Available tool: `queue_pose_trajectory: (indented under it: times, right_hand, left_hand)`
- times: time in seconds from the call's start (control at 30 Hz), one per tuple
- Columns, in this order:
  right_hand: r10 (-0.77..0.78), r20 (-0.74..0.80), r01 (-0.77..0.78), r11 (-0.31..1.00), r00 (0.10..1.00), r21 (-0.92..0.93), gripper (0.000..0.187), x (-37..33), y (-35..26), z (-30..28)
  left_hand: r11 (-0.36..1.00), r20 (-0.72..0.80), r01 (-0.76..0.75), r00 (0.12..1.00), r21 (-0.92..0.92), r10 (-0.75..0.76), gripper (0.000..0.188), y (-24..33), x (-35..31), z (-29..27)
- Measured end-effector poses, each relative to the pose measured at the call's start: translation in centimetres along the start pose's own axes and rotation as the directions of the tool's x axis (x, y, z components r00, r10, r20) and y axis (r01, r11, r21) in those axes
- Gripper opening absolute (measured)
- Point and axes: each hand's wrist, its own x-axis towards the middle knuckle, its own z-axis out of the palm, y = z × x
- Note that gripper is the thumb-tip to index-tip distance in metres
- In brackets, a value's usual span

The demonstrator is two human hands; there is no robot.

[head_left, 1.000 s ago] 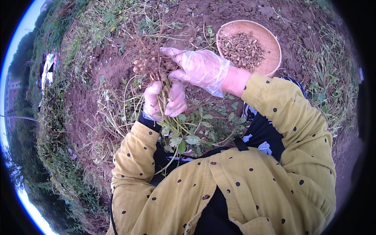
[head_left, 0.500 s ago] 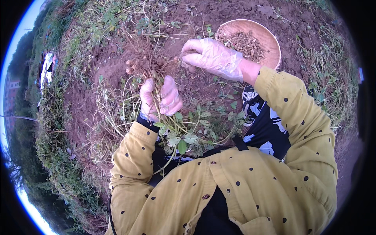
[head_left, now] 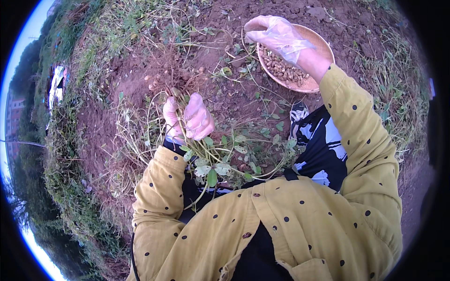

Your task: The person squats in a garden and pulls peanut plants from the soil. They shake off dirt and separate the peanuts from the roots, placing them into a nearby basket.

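My left hand [head_left: 191, 119], in a clear plastic glove, is closed around the stems of an uprooted peanut plant [head_left: 174, 91]. Above the fist spread its tangled roots [head_left: 176, 72], with a few pale pods among them. Green leaves [head_left: 211, 171] hang below toward my lap. My right hand [head_left: 280, 38], gloved the same way, is over the far left rim of a round woven basket [head_left: 323, 47]. Its thumb and fingers are bent and apart at the tips, and no pod shows between them. Many peanuts [head_left: 281, 68] lie in the basket, partly hidden by my right hand and wrist.
Reddish-brown soil [head_left: 225, 100] surrounds me, strewn with pulled stems and leaves. A heap of dry vines [head_left: 126, 154] lies by my left forearm. My shoe [head_left: 298, 114] rests just below the basket. Weeds [head_left: 65, 187] grow along the left, and grass [head_left: 389, 93] at the right.
My right hand has moved from beside the roots up and right to the basket. The basket shows slightly lower and more tilted. My left hand keeps its hold, a little further left.
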Motion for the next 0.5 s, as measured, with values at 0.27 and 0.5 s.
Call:
queue_pose_trajectory:
  times: [0.27, 0.5]
  right_hand:
    - [-0.229, 0.304, 0.129, 0.941, 0.925, 0.314, 0.03, -3.5, -7.5, 4.4]
    - [-0.308, 0.141, 0.329, 0.93, 0.941, -0.163, 0.024, -3.5, -5.4, 4.9]
  left_hand:
    - [0.987, -0.081, 0.13, 0.987, -0.098, -0.138, 0.051, -1.8, 1.3, 0.0]
    - [0.959, -0.42, 0.22, 0.898, 0.179, -0.128, 0.047, -1.0, 1.6, 1.7]
